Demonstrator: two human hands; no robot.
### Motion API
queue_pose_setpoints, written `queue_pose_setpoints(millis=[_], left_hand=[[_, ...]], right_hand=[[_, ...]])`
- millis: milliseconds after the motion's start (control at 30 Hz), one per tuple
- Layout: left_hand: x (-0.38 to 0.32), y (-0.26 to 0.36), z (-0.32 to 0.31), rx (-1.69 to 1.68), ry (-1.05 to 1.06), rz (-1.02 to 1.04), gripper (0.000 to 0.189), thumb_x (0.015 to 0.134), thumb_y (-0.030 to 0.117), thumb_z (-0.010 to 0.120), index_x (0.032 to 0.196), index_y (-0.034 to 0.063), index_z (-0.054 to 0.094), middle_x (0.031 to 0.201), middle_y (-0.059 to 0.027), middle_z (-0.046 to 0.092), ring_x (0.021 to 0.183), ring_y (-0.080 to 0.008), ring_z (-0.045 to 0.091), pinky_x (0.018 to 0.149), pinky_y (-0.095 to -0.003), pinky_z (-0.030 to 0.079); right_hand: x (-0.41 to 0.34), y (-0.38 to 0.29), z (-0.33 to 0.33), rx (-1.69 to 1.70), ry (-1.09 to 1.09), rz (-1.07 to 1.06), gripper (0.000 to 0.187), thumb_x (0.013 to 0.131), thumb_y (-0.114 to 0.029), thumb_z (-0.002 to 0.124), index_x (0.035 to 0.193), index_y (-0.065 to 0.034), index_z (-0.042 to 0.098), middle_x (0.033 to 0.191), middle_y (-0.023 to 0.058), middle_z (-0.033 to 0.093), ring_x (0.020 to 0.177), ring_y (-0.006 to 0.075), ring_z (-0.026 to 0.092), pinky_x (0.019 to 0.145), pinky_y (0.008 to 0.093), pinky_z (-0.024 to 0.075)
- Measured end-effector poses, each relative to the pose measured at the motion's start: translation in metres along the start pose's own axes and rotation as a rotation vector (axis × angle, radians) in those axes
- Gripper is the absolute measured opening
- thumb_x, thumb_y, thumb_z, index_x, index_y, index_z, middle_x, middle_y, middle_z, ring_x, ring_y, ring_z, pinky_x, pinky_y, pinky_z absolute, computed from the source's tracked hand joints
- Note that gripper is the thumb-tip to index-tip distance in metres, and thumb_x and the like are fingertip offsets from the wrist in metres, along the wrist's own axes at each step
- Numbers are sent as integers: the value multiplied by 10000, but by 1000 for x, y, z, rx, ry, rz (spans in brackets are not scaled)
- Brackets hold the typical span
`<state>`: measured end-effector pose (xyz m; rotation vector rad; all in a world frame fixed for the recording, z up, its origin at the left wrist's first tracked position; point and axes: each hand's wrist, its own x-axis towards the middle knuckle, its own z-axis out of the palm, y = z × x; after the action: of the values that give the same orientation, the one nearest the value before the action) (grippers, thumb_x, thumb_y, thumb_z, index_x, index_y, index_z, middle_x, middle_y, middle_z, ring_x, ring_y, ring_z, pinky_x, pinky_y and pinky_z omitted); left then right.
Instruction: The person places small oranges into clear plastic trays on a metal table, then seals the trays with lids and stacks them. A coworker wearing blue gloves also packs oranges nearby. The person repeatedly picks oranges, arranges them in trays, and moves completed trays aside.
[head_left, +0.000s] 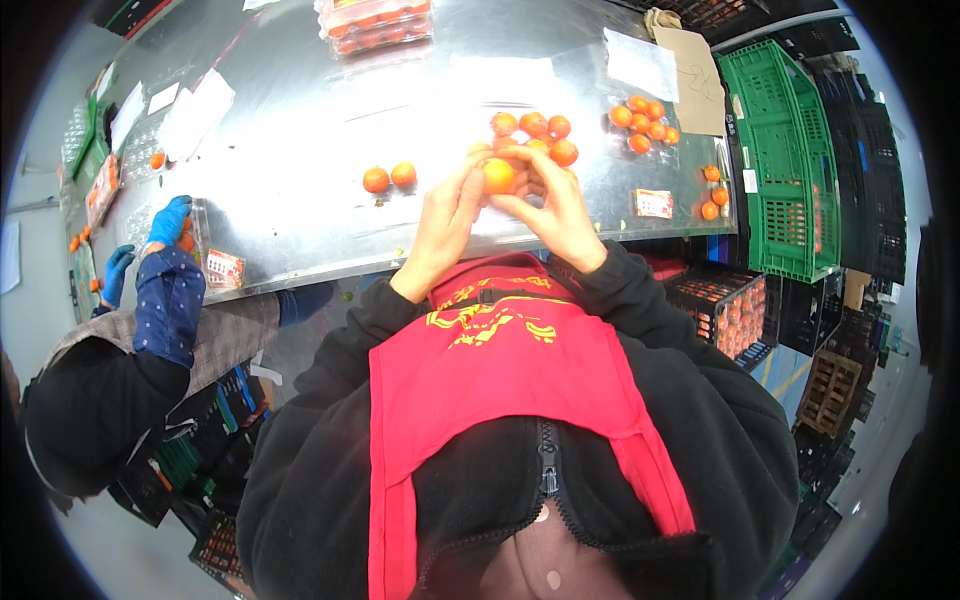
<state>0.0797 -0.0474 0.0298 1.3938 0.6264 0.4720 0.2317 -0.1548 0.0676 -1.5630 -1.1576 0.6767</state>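
Both bare hands are raised together over the near edge of the steel table (300, 187). Between the fingertips of my left hand (448, 214) and my right hand (553, 208) is a small orange citrus fruit (499, 177). My right thumb and fingers curve around its right side. Just beyond the hands lies a group of similar fruits (533, 124), partly hidden by my fingers; glare obscures what is under them. To the left, two loose citrus fruits (389, 177) sit side by side. On the right, a clear plastic punnet (637, 142) has several fruits in it.
A co-worker's blue-gloved hand (171, 220) reaches over another punnet at left. Stacked filled punnets (379, 26) stand at the back. Printed cards (654, 203), three loose fruits (709, 211) and a green crate (784, 161) are at right. A black crate of fruit (720, 304) stands below.
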Motion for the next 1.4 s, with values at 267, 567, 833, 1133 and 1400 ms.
queue_pose_setpoints(millis=[267,567,833,1133,1400], left_hand=[[-13,-1,5,-103,116,95,357,1044,223,704,1307,-17,674,1018,-56,745,771,-61,608,691,-236,505],[-12,5,9,67,161,35,317,1074,217,648,1251,-39,703,860,-44,699,759,-77,614,670,-253,504],[-11,-5,11,4,112,290,283,1094,151,607,1310,-28,651,1013,-61,667,784,-104,632,658,-251,527],[-10,-12,9,-160,174,148,219,1071,167,651,1159,-34,658,1103,-87,693,960,-125,685,783,-279,588],[-6,-18,-1,-532,148,-35,216,1101,192,590,1159,-11,634,1100,-103,713,970,-181,718,809,-317,598]], right_hand=[[-8,-2,3,35,3,29,413,896,-25,799,1263,5,612,1132,99,701,934,144,696,817,307,562],[-16,-7,9,-222,52,-133,419,856,5,802,1237,0,629,1106,115,707,1000,233,733,869,333,570],[-15,-4,7,-1,53,30,430,899,-43,790,1293,8,626,1192,115,712,1085,208,719,917,334,569],[-11,-3,11,-184,41,-115,462,845,-81,816,1265,-18,633,1182,122,679,1099,285,674,931,379,527],[4,4,22,-148,56,-124,464,784,-166,894,1159,-32,657,1106,82,606,944,235,583,840,356,486]])
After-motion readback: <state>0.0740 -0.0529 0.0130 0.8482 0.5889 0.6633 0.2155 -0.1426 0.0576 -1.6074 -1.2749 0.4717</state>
